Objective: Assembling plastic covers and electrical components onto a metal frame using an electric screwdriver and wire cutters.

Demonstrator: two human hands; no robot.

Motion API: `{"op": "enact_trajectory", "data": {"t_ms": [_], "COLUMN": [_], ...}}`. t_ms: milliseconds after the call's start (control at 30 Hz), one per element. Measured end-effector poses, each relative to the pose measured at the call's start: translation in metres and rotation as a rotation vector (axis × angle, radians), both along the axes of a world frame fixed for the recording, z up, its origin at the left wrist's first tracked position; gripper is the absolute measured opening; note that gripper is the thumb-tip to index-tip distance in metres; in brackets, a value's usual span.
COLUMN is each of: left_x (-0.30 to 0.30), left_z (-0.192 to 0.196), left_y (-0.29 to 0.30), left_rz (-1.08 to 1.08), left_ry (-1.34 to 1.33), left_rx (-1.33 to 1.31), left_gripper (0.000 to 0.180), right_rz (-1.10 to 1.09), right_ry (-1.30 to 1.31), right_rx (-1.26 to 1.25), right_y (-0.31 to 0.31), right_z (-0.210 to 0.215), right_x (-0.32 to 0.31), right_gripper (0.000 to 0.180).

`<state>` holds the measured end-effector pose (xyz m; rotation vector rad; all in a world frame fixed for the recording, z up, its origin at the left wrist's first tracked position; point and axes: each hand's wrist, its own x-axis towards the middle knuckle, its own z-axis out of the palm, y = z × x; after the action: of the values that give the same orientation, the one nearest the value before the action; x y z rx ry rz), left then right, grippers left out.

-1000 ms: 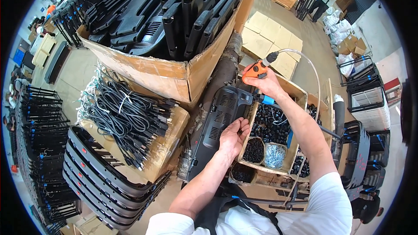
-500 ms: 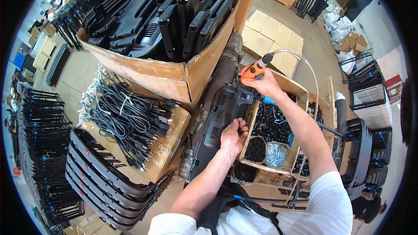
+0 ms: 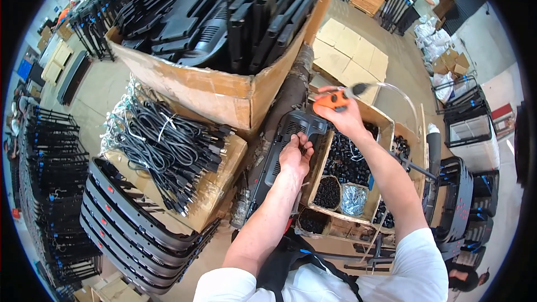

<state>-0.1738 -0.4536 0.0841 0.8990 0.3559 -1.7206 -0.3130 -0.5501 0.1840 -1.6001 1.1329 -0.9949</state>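
My right hand (image 3: 345,116) grips an orange power screwdriver (image 3: 334,99) with a clear hose curving off behind it, held just above the top end of a long black plastic part (image 3: 279,154). My left hand (image 3: 295,155) rests on that black part and steadies it near its upper end. The part lies lengthwise beside a cardboard box (image 3: 373,116) of small black pieces.
A big cardboard box (image 3: 224,92) of black plastic parts stands in front. Black power cables (image 3: 168,145) are heaped on a carton at left, above stacked black panels (image 3: 134,229). Small tubs of screws (image 3: 353,198) lie in the right box. Black crates (image 3: 458,201) stand at right.
My right hand has lifted the orange screwdriver slightly up and away from the black part. My left hand has shifted a little higher along the part.
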Motion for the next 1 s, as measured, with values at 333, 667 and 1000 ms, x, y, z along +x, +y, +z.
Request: {"op": "enact_trajectory", "data": {"t_ms": [333,667,1000], "left_x": [0.016,0.011,0.004], "left_z": [-0.009,0.002,-0.011], "left_y": [-0.017,-0.019,0.04], "left_rz": [0.115,0.152,0.005], "left_ry": [0.269,0.241,0.394], "left_rx": [-0.013,0.0,-0.04], "left_gripper": [0.029,0.033,0.032], "right_rz": [0.142,0.103,0.116], "right_ry": [-0.073,-0.093,0.042], "right_rx": [0.07,0.079,0.047], "right_y": [0.05,0.042,0.019], "right_z": [0.032,0.014,-0.001], "right_x": [0.013,0.034,0.071], "right_gripper": [0.053,0.051,0.042]}}
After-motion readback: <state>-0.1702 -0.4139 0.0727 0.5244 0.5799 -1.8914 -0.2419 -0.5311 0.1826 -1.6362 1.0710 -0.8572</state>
